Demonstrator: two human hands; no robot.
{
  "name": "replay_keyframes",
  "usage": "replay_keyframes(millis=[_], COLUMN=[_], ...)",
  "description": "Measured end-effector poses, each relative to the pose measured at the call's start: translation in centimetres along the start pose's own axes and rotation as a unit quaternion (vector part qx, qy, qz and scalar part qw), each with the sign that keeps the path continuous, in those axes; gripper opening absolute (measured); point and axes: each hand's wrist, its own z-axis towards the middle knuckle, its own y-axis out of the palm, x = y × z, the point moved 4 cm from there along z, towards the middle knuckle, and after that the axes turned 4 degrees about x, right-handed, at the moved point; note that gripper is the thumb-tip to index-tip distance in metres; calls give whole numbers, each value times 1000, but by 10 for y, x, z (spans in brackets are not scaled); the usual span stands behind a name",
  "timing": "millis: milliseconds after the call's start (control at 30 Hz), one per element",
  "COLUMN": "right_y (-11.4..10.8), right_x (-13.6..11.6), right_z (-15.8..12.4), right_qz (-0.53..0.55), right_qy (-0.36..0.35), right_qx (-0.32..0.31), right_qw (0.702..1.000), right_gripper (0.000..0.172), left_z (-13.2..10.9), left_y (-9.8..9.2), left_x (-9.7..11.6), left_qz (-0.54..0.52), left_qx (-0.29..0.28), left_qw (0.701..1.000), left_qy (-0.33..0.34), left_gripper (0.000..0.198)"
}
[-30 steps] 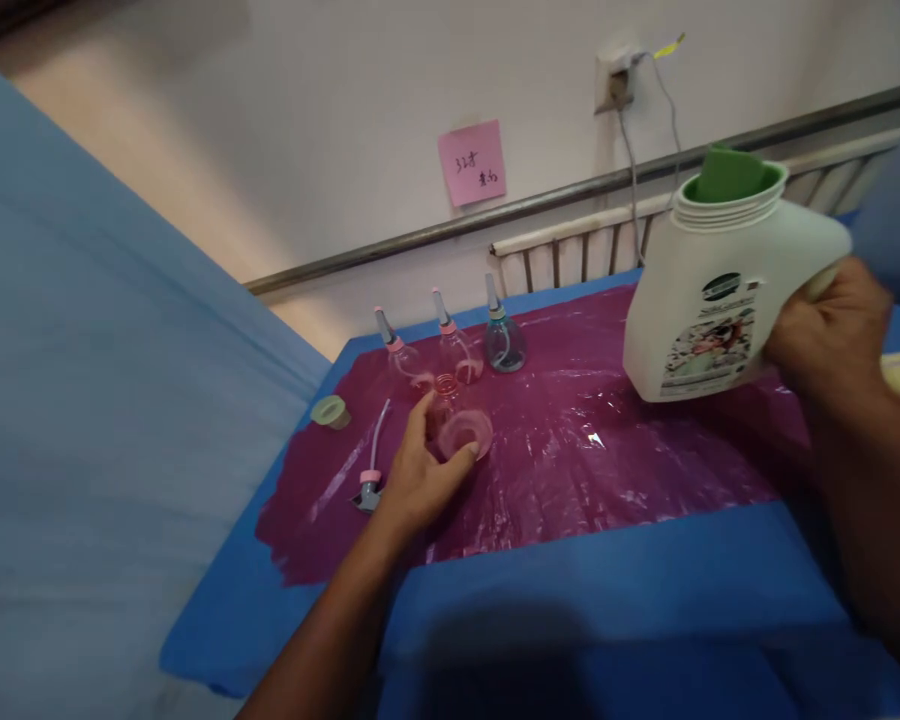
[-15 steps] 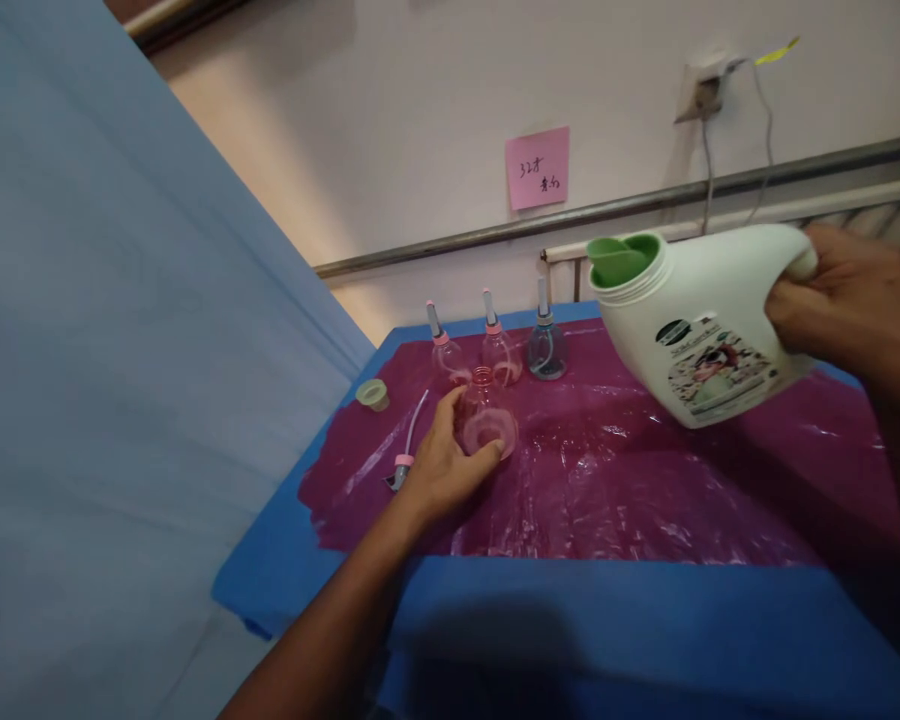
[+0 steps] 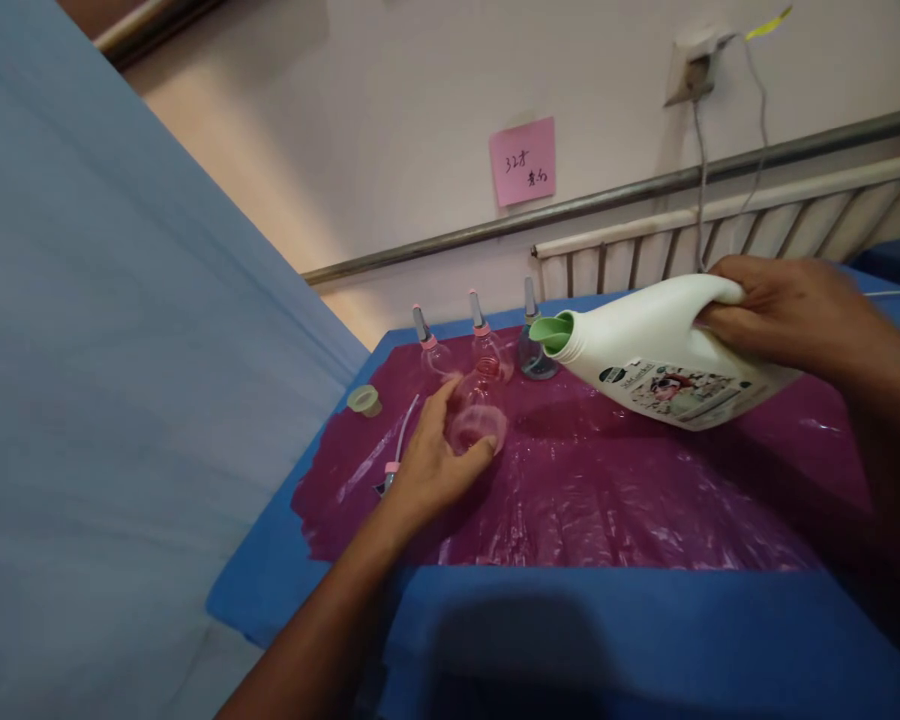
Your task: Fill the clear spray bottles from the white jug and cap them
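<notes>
My left hand (image 3: 441,455) is curled round a clear pink spray bottle (image 3: 477,415) with its neck uncovered, standing on the purple plastic sheet (image 3: 607,490). In the air to the right, my right hand (image 3: 772,305) grips the handle of a white jug (image 3: 660,350). The jug is tilted, its green spout (image 3: 552,331) pointing left towards the bottle's neck but still apart from it. No stream of liquid shows. A pink-collared spray head (image 3: 390,475) with its tube lies left of my left hand, partly hidden by it. A pale green cap (image 3: 364,400) rests farther left.
Behind the bottle stand two pink spray bottles (image 3: 435,355) and a grey-blue spray bottle (image 3: 536,355) with their heads on. A light blue curtain (image 3: 120,350) hangs at the left. A metal rail (image 3: 435,240) and a white slatted frame (image 3: 645,245) run along the wall.
My right hand has brought the jug left and tipped its spout lower, nearer the pink bottle's neck. My left hand stays round the bottle. The view has shifted slightly.
</notes>
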Motion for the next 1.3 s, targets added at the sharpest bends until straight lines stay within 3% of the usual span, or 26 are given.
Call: replay_keyframes(millis=[100, 333, 667, 1100, 1300], right_y=[0, 2, -1, 1, 4], right_x=[2, -7, -25, -35, -36], right_z=[-1, -6, -9, -8, -7], right_qz=[-27, -22, -65, -78, -83], right_qy=[41, 5, -22, -38, -45], right_qx=[-37, -34, -40, -26, -26], right_qw=[998, 999, 997, 996, 995], right_gripper=[27, 30, 37, 40, 43], left_z=[2, 3, 9, 18, 23], left_y=[1, -10, -37, -42, -47], left_x=[0, 11, 36, 43, 53], left_qz=[9, 46, 165, 255, 289], left_qx=[-2, -9, -34, -68, -96], left_qw=[1000, 999, 983, 946, 934], left_qy=[-3, -2, 70, 189, 187], left_gripper=[93, 85, 81, 76, 80])
